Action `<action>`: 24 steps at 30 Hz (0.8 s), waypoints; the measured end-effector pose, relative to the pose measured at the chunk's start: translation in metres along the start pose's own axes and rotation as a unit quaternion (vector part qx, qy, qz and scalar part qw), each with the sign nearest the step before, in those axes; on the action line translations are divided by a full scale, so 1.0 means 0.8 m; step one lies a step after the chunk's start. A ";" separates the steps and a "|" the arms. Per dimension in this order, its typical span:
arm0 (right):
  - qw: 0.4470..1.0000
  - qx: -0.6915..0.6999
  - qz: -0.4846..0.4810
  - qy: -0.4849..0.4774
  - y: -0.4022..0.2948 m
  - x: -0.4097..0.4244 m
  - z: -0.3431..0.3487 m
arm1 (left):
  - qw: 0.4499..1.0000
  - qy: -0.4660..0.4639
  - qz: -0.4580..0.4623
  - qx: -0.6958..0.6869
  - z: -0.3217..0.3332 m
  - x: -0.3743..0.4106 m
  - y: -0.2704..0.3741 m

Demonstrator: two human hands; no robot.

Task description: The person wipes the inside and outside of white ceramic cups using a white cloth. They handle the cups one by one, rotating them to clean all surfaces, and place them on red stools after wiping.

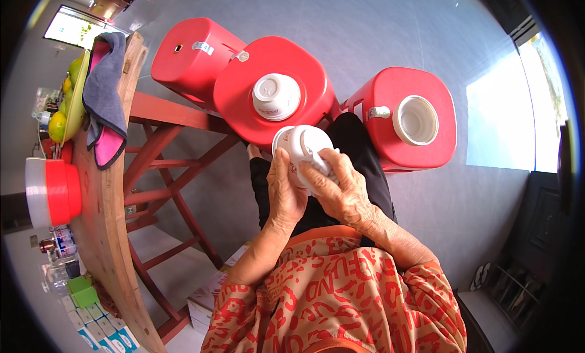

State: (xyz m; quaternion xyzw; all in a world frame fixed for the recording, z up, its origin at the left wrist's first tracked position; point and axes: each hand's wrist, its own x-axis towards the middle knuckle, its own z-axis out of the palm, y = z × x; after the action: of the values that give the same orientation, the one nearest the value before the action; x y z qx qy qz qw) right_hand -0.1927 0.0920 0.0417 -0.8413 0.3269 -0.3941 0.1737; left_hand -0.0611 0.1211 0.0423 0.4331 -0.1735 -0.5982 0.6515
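Observation:
My left hand (285, 190) holds a white bowl (295, 140) with red print by its side, above my lap. The bowl is tilted, its base turned toward my right hand. My right hand (343, 188) grips a crumpled white cloth or tissue (315, 163) against the bowl's base. In front of me, a white bowl (275, 97) sits upside down on a red plastic stool (237, 92). Over to the right, another white bowl (416, 120), its opening facing up, rests on a second red stool (393, 85).
A third red stool (183, 56) adjoins the middle one. A wooden table (107, 206) on red folding legs stands at left, bearing a fruit bowl (78, 110), stacked red and clear containers (55, 193) and small boxes (98, 325). A grey-and-pink cloth (107, 88) drapes over its edge.

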 end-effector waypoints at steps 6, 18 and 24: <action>0.997 -0.010 -0.052 -0.050 -0.003 0.012 -0.007 | 0.969 -0.004 0.068 0.237 -0.003 -0.008 -0.004; 0.976 0.158 0.106 -0.110 0.034 0.045 -0.020 | 0.956 -0.003 0.058 0.287 -0.027 -0.018 -0.020; 0.946 0.283 0.141 -0.065 0.066 0.027 -0.013 | 0.984 -0.029 0.036 0.173 -0.029 -0.018 -0.014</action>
State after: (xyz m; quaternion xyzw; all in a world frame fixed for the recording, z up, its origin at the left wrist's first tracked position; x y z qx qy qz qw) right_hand -0.2122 0.0380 0.0311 -0.7263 0.3052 -0.3867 0.4794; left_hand -0.0541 0.1438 0.0247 0.5156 -0.3086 -0.5474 0.5824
